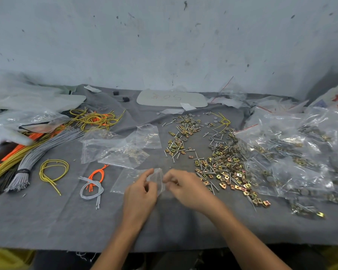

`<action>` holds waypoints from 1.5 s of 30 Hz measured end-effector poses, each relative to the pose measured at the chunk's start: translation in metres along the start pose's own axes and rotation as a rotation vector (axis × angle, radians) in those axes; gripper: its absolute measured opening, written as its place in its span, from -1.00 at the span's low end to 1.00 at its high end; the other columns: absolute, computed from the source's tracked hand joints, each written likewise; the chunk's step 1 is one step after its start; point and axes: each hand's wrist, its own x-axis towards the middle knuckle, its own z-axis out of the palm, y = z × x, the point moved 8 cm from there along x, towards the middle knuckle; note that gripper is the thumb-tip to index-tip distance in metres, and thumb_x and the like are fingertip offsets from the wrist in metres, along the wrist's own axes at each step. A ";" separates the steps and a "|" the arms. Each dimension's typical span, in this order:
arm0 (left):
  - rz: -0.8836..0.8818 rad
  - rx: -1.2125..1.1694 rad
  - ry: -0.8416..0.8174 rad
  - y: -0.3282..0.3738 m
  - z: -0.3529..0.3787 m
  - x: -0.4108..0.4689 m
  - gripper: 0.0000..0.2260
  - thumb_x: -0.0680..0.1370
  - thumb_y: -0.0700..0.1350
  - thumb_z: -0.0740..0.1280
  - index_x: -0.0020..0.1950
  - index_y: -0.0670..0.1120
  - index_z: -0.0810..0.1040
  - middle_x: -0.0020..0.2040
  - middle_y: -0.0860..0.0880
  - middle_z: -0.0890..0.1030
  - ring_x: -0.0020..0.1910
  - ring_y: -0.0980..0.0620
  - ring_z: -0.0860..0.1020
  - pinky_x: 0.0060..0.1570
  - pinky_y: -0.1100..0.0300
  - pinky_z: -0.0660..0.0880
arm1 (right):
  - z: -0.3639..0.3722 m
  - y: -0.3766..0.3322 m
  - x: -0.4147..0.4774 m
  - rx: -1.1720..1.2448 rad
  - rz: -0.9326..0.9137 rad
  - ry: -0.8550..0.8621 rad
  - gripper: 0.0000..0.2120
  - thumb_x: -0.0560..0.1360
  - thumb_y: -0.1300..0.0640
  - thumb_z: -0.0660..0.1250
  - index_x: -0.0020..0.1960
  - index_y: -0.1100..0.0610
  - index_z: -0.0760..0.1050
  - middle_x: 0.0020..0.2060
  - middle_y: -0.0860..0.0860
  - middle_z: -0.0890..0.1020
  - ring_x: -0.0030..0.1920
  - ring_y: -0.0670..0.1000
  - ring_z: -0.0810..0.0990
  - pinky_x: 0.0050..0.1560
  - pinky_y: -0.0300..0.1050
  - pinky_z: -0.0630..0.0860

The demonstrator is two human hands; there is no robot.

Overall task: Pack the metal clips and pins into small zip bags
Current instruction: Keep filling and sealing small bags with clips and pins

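A small clear zip bag [158,179] is held between both hands just above the grey cloth. My left hand [140,193] pinches its left edge with thumb and fingers. My right hand [185,187] pinches the bag's right edge. Whether anything is inside the bag I cannot tell. To the right lies a wide scatter of brass-coloured metal clips [225,170] mixed with silver pins [207,168]. A smaller scatter of clips and pins [183,131] lies further back. Several clear zip bags [117,149], some with clips inside, lie left of centre.
Filled clear bags [293,151] pile up at the right. Bundles of grey cords [39,152], yellow cords [94,118] and orange cords [97,175] lie at the left. A pale flat plate [172,98] rests by the wall. The grey cloth [66,221] ends at the near edge.
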 end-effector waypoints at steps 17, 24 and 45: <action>0.013 -0.008 0.005 0.007 -0.002 -0.001 -0.57 0.43 -0.09 0.17 0.21 0.10 0.65 -0.51 0.05 0.36 -0.48 0.10 0.36 -0.27 0.03 0.42 | -0.027 0.061 0.005 -0.543 0.023 -0.062 -0.84 0.67 0.02 0.16 0.13 0.08 0.44 0.18 0.05 0.47 0.22 0.12 0.42 0.21 0.05 0.41; 0.026 -0.007 0.004 0.007 -0.001 -0.001 -0.57 0.43 -0.09 0.18 0.21 0.12 0.65 -0.48 0.01 0.39 -0.48 0.10 0.38 -0.30 0.09 0.40 | -0.026 0.045 0.003 -0.353 -0.015 0.030 -0.88 0.67 0.07 0.12 0.00 0.05 0.39 -0.02 -0.02 0.47 0.06 0.08 0.44 0.07 -0.01 0.38; 0.020 -0.009 0.029 0.009 -0.006 -0.005 -0.57 0.42 -0.06 0.20 0.24 0.06 0.63 -0.47 0.13 0.45 -0.43 0.12 0.42 -0.20 -0.02 0.47 | 0.009 -0.029 0.010 -0.281 -0.087 0.124 -0.86 0.57 0.11 0.25 -0.03 0.08 0.59 -0.06 0.03 0.66 0.06 0.14 0.58 -0.11 -0.06 0.35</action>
